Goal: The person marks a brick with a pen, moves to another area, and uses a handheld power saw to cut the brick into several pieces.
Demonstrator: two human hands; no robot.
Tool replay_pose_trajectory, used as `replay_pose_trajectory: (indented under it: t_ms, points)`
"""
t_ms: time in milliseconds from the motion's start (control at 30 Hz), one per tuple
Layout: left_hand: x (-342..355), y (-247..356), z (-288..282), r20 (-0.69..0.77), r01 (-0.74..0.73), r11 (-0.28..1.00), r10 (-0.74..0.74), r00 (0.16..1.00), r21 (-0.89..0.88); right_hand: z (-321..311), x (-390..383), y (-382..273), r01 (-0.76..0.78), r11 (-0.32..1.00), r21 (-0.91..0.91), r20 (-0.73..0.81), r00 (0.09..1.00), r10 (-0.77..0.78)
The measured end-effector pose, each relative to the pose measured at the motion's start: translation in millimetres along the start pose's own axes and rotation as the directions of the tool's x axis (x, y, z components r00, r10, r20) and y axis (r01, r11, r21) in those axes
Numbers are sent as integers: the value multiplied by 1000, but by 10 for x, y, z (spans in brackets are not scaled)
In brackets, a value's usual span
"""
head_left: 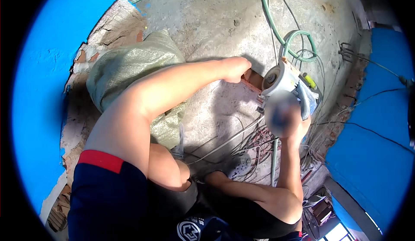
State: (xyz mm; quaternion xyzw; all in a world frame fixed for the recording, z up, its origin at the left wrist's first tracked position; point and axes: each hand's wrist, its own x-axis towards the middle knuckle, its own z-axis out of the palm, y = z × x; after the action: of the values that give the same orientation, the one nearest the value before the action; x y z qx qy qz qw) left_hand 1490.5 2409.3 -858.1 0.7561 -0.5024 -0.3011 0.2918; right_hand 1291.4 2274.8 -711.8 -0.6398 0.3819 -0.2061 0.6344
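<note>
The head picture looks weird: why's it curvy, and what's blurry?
Head view: a fisheye lens curves the blue walls and leaves dark corners; a fuzzy patch overlaps the right hand; bright light falls on the left hand.

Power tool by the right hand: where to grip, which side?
Probably the near end of the power tool, coming from the person's near right, where the right hand is: the exposed round part sits at the far left, away from that grip. Blur hides part of that end.

The tool guard (pixel 283 80) looks matt metal (the floor (pixel 207 20), rough concrete).
</note>
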Motion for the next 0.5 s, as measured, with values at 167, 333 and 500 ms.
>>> replay_pose_trajectory:
  t_ms: [167, 333, 500]
  points:
    - [-12, -2, -15, 3, 3, 1000, -3, 1000, 3, 90, -5, -1, 6, 999, -36, -25, 1000, -7]
    - [-12, -22, 17, -41, -42, 999, 43, 998, 4, 144, -23, -14, 8, 998, -69, -21, 1000, -9]
    - [-29, -5, 12, -55, -46, 999, 46, 997, -7, 131, 6, 15, 10, 1000, -3, 20, 1000, -9]
